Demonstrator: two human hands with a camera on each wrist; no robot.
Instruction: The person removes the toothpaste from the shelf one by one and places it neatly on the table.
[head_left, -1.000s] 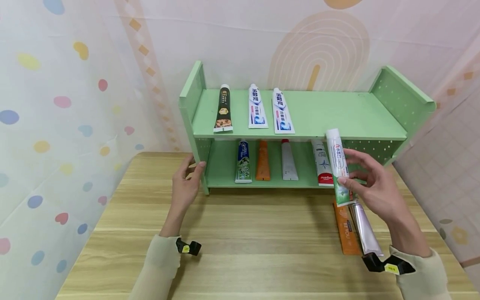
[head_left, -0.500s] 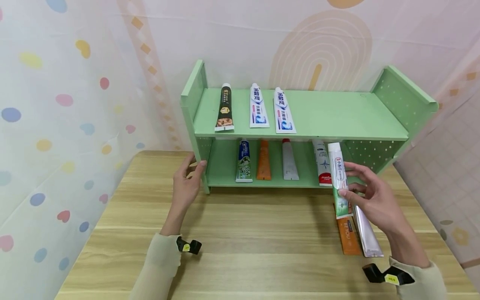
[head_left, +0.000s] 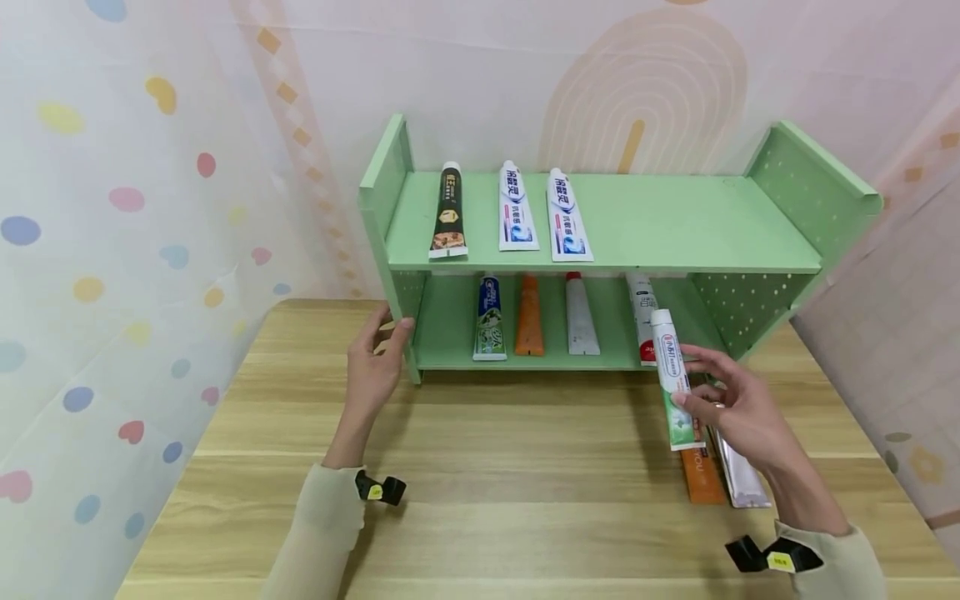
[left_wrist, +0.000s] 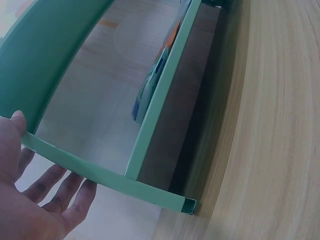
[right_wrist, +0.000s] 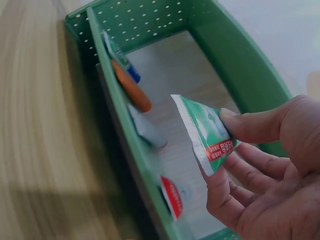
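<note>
The right hand [head_left: 741, 417] pinches the green-and-white tube [head_left: 671, 367], lower than a second ago and before the lower shelf [head_left: 450, 333], apparently better aligned with that level; the left hand [head_left: 377, 362] grips the green rack [head_left: 697, 223].

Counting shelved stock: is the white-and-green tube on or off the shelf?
Off: the right hand holds the tube in front of the shelf.

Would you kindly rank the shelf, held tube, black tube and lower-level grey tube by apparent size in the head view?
Shelf
Held tube, perhaps enlarged by nearness
Black tube
Grey tube, only slightly smaller
</note>
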